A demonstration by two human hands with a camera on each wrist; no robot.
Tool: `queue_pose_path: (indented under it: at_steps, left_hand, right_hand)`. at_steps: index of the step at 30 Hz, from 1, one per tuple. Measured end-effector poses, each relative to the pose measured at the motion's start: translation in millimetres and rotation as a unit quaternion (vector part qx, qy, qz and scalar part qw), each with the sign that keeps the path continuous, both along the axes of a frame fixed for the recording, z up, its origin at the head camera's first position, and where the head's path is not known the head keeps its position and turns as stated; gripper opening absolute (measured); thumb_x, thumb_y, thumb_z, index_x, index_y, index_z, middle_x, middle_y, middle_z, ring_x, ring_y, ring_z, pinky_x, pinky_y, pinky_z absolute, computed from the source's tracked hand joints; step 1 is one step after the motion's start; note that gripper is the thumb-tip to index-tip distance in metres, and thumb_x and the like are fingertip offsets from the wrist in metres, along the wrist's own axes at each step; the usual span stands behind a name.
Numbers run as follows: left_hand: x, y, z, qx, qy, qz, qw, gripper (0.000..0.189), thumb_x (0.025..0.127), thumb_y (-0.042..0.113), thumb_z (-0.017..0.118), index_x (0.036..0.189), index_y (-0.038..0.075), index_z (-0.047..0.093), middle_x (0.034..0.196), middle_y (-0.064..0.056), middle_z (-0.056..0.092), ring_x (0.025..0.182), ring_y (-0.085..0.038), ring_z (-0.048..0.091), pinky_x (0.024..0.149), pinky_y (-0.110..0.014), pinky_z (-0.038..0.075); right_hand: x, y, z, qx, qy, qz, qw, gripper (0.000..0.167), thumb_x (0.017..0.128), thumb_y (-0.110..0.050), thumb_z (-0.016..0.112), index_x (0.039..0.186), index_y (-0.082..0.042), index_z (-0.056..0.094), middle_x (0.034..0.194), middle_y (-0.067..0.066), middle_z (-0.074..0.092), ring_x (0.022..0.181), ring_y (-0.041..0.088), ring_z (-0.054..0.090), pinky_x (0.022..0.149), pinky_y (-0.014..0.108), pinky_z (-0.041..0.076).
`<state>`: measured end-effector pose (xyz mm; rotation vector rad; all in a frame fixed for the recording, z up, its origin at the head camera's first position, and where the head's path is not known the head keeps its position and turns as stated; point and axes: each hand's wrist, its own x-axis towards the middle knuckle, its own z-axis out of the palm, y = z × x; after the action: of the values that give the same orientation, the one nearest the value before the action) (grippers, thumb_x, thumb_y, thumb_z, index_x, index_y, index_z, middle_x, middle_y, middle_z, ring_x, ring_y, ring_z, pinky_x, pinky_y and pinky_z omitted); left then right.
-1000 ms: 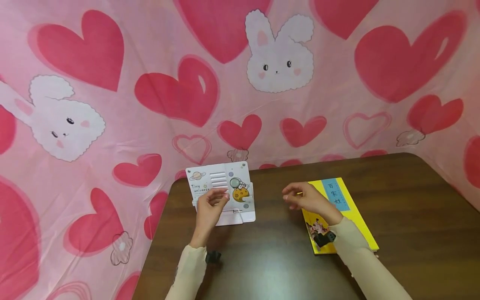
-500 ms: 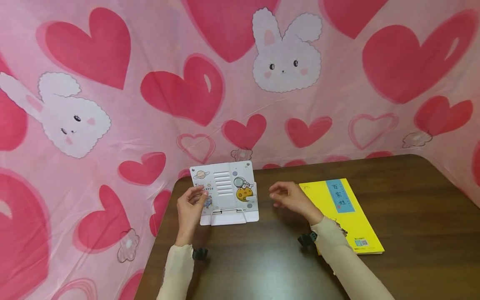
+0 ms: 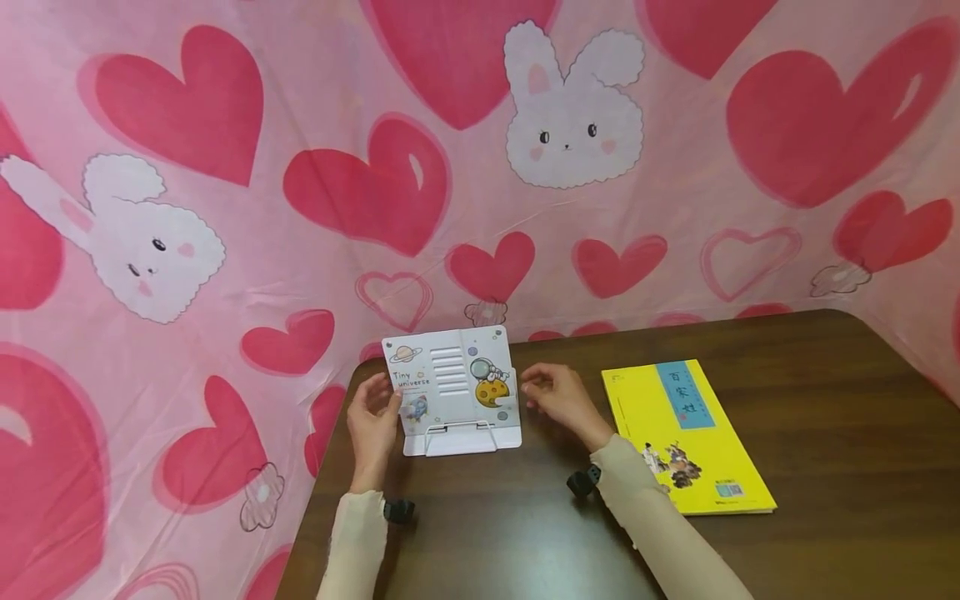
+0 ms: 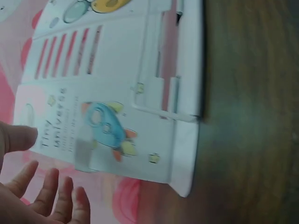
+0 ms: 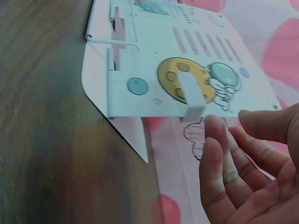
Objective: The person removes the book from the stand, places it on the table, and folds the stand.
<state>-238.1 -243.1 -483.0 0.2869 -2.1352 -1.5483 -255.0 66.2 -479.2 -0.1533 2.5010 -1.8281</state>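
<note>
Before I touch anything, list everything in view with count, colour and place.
Table: 1, dark brown, lower half of head view.
Stand: 1, white with space print, table's far left.
Book: 1, yellow and blue, right of the stand.
Cloth: 1, pink with heart and rabbit print, behind the table.
Wrist cameras: 2, black, one per wrist.
Sleeves: 2, cream, on the forearms.
Left hand: 1, bare, at the stand's left edge.
Right hand: 1, bare, at the stand's right edge; contact unclear for both hands.

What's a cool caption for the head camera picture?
Left hand and right hand flank a white stand, yellow book at right.
</note>
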Motion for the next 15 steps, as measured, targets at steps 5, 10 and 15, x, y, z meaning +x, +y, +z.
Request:
queue_pose_path:
  at_steps: [5, 10, 15]
  left_hand:
    - [-5.7, -2.6, -13.3, -0.006, -0.03, 0.003, 0.9995, 0.039, 0.095, 0.001, 0.07, 0.133, 0.001, 0.065, 0.124, -0.025, 0.07, 0.108, -0.03, 0.069, 0.077, -0.007, 0.046]
    - [-10.5, -4.4, -20.5, 0.014, -0.051, -0.012, 0.9985, 0.03, 0.097, 0.001, 0.069, 0.127, -0.004, 0.069, 0.12, -0.029, 0.071, 0.088, -0.009, 0.067, 0.072, -0.007, 0.049]
    - [-10.5, -5.3, -20.9, 0.002, -0.069, 0.0, 0.9976, 0.026, 0.097, 0.005, 0.069, 0.122, -0.005, 0.072, 0.118, -0.029, 0.072, 0.086, -0.006, 0.064, 0.07, -0.009, 0.047]
  right_hand:
    - [-2.6, -8.9, -6.4, -0.006, 0.008, -0.02, 0.9997, 0.021, 0.097, -0.007, 0.07, 0.115, 0.003, 0.072, 0.101, 0.021, 0.076, 0.078, 0.038, 0.074, 0.059, 0.026, 0.056]
    - [-2.9, -15.6, -11.5, -0.006, 0.012, -0.026, 0.9996, 0.017, 0.096, -0.008, 0.071, 0.111, 0.0, 0.075, 0.094, 0.02, 0.075, 0.078, 0.042, 0.071, 0.057, 0.025, 0.054]
    - [-2.2, -18.7, -14.2, 0.008, 0.017, -0.028, 0.9994, 0.017, 0.097, -0.01, 0.072, 0.11, -0.001, 0.077, 0.087, 0.021, 0.075, 0.072, 0.037, 0.069, 0.054, 0.026, 0.051]
